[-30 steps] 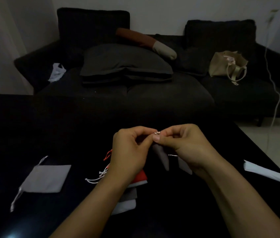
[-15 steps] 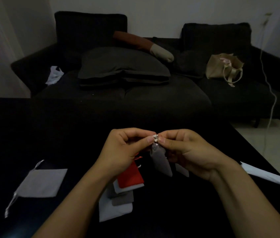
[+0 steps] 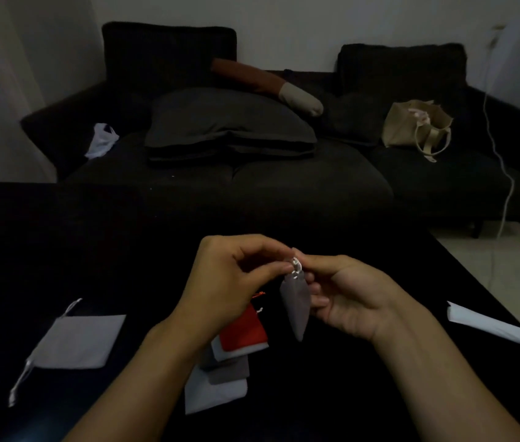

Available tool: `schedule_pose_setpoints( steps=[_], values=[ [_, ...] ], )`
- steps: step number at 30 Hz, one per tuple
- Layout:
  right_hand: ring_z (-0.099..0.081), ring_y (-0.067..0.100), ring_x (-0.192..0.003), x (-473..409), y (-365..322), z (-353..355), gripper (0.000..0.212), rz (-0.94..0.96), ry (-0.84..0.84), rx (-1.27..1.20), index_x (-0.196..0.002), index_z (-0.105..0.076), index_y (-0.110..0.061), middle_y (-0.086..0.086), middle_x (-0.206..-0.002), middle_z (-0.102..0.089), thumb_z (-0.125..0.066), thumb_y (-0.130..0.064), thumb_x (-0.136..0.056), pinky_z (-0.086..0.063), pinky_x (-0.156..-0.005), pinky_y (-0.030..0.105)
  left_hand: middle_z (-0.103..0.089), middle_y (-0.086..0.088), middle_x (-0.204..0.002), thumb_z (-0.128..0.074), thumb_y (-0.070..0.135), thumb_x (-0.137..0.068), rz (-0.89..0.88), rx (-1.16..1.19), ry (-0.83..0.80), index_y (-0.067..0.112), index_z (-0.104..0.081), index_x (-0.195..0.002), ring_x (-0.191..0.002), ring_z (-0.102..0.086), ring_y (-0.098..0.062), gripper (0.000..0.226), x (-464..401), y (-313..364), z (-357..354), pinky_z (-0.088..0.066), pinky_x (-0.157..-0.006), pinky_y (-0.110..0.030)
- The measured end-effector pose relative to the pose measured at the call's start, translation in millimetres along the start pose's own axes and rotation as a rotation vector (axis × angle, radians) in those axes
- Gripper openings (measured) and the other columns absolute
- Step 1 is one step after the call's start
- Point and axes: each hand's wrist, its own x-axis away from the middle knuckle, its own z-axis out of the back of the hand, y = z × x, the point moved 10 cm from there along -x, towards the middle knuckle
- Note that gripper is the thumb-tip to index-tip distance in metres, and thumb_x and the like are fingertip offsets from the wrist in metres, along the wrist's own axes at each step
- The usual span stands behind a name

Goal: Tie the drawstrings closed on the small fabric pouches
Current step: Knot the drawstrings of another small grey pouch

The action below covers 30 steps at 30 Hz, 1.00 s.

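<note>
Fingers of both hands pinch the white cord at the top of a grey pouch.

Left hand and right hand meet above the dark surface, fingertips curled tight around the cord; the pouch hangs down between them, its mouth gathered. Just below and left of this pouch lies a pile of flat pouches, a red one on top of grey and white ones. Far left of the pouch lies another grey one, flat, its cord loose. Far right of it lies folded white paper.
</note>
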Motion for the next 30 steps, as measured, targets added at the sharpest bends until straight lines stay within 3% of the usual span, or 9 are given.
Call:
schedule_pose_setpoints(
  steps=[4, 7, 11, 14, 17, 21, 26, 30],
  values=[
    [-0.035, 0.004, -0.044, -3, 4, 2, 0.014, -0.013, 0.041, -0.045, -0.065, -0.063, -0.007, 0.000, -0.056, -0.042, -0.066, -0.015, -0.076, -0.020, -0.038, 0.014, -0.076, 0.002, -0.092, -0.078, 0.000, -0.078, -0.247, -0.261, -0.003, 0.009, -0.078, -0.096, -0.085, -0.070, 0.000, 0.020, 1, 22, 1, -0.052, -0.077, -0.012],
    [-0.034, 0.004, -0.047, -2, 1, -1, 0.016, 0.011, 0.024, -0.101, -0.064, -0.064, -0.008, 0.000, -0.059, -0.043, -0.066, -0.016, -0.078, -0.021, -0.041, 0.013, -0.076, 0.001, -0.092, -0.075, -0.003, -0.080, -0.260, -0.256, 0.076, 0.007, -0.079, -0.095, -0.087, -0.070, -0.002, 0.018, 5, 22, 3, -0.052, -0.079, -0.013],
    [-0.039, 0.005, -0.052, -4, -5, -12, 0.010, 0.095, -0.028, -0.219, -0.076, -0.068, -0.008, 0.001, -0.064, -0.052, -0.064, -0.018, -0.078, -0.026, -0.045, 0.014, -0.075, 0.011, -0.084, -0.066, 0.002, -0.090, 0.054, 0.084, 0.236, 0.011, -0.073, -0.094, -0.081, -0.072, -0.004, 0.012, 6, -3, 4, -0.053, -0.070, -0.013],
    [-0.047, 0.008, -0.063, -7, -7, -13, 0.015, 0.155, -0.008, -0.261, -0.080, -0.076, -0.010, 0.004, -0.074, -0.063, -0.066, -0.021, -0.077, -0.037, -0.055, 0.017, -0.074, -0.003, -0.078, -0.052, 0.009, -0.099, 0.308, 0.452, 0.205, 0.005, -0.061, -0.098, -0.066, -0.073, -0.015, 0.010, 8, -22, -18, -0.057, -0.057, -0.022],
    [-0.051, 0.007, -0.062, -7, -14, -9, 0.014, 0.236, 0.040, -0.249, -0.077, -0.073, -0.009, 0.005, -0.076, -0.062, -0.064, -0.020, -0.080, -0.040, -0.050, 0.016, -0.073, -0.001, -0.071, -0.045, 0.013, -0.102, 0.393, 0.520, 0.239, 0.004, -0.056, -0.103, -0.061, -0.070, -0.012, 0.015, 10, -29, -22, -0.056, -0.054, -0.022],
    [-0.047, 0.002, -0.051, 3, -37, 4, 0.026, 0.478, 0.211, 0.000, -0.069, -0.063, -0.012, -0.001, -0.063, -0.060, -0.056, -0.009, -0.094, -0.031, -0.043, 0.013, -0.072, 0.006, -0.072, -0.053, 0.005, -0.098, 0.497, 0.556, 0.335, 0.011, -0.063, -0.102, -0.064, -0.069, -0.001, 0.013, 17, -46, -19, -0.050, -0.053, -0.012],
    [-0.059, 0.002, -0.050, 8, -40, 8, 0.023, 0.511, 0.272, 0.159, -0.071, -0.066, -0.009, -0.002, -0.060, -0.067, -0.060, -0.009, -0.093, -0.043, -0.046, 0.014, -0.073, -0.011, -0.094, -0.059, 0.005, -0.095, 0.539, 0.556, 0.408, 0.008, -0.064, -0.109, -0.083, -0.071, -0.015, 0.016, 25, -61, -21, -0.055, -0.067, -0.021],
    [-0.068, 0.016, -0.078, 14, -55, 19, 0.021, 0.566, 0.363, 0.497, -0.089, -0.070, -0.001, 0.012, -0.083, -0.073, -0.057, -0.016, -0.096, -0.056, -0.068, 0.026, -0.074, -0.003, -0.083, -0.055, 0.005, -0.098, 0.489, 0.491, 0.375, 0.009, -0.065, -0.099, -0.076, -0.071, -0.008, 0.011, 21, -62, -21, -0.052, -0.062, -0.015]
  ],
)
